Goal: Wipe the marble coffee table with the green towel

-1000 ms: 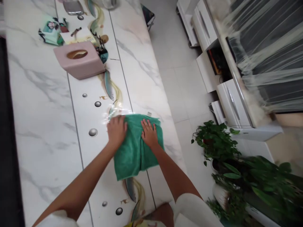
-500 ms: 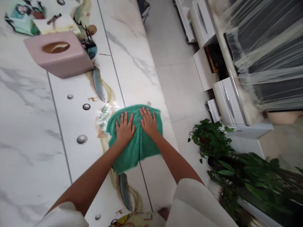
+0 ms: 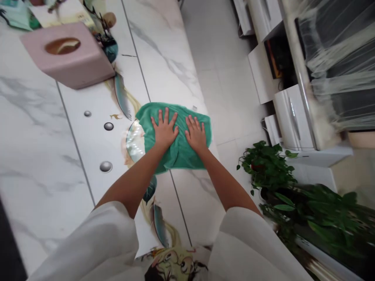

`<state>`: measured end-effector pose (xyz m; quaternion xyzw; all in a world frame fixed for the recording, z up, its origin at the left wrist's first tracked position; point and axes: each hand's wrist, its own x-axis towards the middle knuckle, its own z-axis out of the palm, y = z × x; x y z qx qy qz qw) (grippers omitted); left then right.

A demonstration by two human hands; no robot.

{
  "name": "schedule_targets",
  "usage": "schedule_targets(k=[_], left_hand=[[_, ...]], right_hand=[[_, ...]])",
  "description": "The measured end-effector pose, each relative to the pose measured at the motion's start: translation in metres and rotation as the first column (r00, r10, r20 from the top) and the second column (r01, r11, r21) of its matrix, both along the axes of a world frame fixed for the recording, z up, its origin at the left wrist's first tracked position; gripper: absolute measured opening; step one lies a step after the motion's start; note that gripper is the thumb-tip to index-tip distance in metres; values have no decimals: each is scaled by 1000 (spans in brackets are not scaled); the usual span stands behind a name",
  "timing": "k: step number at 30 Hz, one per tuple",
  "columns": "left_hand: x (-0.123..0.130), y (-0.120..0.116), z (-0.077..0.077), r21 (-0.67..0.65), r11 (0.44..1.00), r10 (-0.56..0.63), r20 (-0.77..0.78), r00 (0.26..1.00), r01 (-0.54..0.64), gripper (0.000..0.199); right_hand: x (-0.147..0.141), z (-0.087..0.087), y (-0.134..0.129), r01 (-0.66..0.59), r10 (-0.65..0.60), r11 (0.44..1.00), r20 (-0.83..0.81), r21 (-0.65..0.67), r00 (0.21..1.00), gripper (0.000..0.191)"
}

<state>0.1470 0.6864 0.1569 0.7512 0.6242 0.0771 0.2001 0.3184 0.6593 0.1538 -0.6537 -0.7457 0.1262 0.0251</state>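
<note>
A green cloth (image 3: 178, 150) lies spread on the white marble table (image 3: 43, 156) near its right edge. My left hand (image 3: 164, 128) presses flat on the cloth's middle with fingers spread. Beside it, my right hand (image 3: 195, 134) also lies flat on the cloth, fingers apart, toward the cloth's right side. Both arms reach forward from white sleeves.
A pink tissue box (image 3: 66, 54) stands at the far left of the table with papers and small ornaments behind it. Silver studs (image 3: 106, 166) dot the table's middle strip. Potted green plants (image 3: 269, 168) and white cabinets (image 3: 293, 117) stand on the tiled floor to the right.
Both hands have pushed the green cloth farther away along the table, and it has spread wider. My left hand moved from the cloth's left edge onto its middle.
</note>
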Motion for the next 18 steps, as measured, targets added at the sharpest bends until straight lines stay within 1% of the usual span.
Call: schedule_targets(k=[5, 10, 13, 18], left_hand=[[15, -56, 4, -55, 995, -77, 2, 997, 77, 68], [32, -102, 9, -127, 978, -159, 49, 986, 164, 74], [39, -124, 10, -142, 970, -188, 65, 980, 195, 77], [48, -163, 12, -163, 961, -220, 46, 974, 225, 77]], right_hand=[[25, -1, -53, 99, -96, 994, 65, -44, 993, 64], [34, -7, -105, 182, -173, 983, 179, -37, 969, 63], [37, -7, -135, 204, -193, 978, 176, -44, 965, 62], [41, -5, -185, 219, -209, 974, 147, -56, 967, 62]])
